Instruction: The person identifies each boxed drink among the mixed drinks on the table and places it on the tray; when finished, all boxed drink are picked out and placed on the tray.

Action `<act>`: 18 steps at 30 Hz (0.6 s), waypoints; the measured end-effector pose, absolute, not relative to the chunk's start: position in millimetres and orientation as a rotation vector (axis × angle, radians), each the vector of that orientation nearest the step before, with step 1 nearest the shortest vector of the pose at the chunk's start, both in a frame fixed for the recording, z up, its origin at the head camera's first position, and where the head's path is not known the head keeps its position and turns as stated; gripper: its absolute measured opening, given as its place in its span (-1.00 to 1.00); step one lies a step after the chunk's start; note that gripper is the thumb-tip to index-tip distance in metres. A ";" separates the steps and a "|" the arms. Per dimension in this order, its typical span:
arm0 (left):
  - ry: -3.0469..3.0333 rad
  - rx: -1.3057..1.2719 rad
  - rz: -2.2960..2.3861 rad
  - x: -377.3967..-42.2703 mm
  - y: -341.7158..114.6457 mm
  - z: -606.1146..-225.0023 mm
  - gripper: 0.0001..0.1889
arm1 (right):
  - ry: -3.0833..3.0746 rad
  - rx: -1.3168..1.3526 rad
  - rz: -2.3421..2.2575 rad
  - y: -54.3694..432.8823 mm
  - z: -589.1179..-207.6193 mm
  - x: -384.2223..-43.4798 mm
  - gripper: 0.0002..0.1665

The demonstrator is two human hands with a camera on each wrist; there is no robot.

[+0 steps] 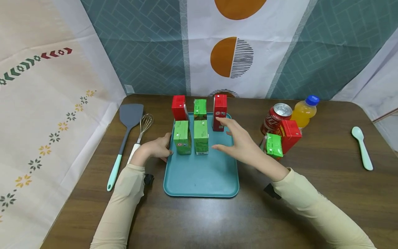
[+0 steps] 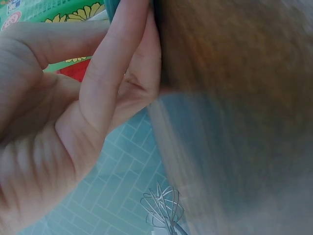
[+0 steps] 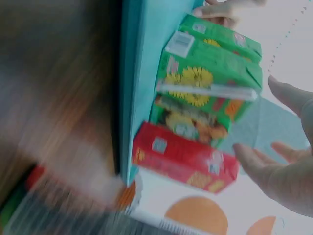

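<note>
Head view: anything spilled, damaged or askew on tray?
Nothing stands out: tray shows no spill, its five cartons stand upright, no damage visible. Back-left red carton may be slightly turned; perspective leaves that unsure.

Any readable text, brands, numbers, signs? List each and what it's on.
No word, brand or number reads clearly.
Red can: white lettering, too small to read surely.
Front-right green carton on the tray: barcode visible; digits and other print too blurred.
Right-hand red carton on the tray: small print and marks, unreadable.
Remaining cartons: print too small or blurred.
</note>
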State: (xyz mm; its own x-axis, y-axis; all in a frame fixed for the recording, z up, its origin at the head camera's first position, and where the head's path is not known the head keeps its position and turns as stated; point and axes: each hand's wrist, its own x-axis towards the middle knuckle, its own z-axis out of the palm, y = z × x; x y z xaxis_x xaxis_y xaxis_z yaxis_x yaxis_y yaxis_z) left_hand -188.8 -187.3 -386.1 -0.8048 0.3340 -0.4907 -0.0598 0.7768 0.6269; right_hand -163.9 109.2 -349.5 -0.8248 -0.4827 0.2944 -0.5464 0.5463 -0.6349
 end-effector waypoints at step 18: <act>2.358 0.193 0.866 -189.3 -187.1 -385.7 -0.18 | -2.476 0.793 0.860 214.1 -330.4 -142.2 -0.24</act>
State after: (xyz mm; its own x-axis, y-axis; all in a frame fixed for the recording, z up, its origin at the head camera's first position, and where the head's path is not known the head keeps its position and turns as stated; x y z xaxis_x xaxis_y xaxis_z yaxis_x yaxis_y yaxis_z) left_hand -189.3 -187.1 -385.7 -0.8021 0.3301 -0.4976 -0.0703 0.7754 0.6276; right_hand -142.2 214.1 -330.4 -0.7586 -0.3795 0.5296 -0.6262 0.6493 -0.4316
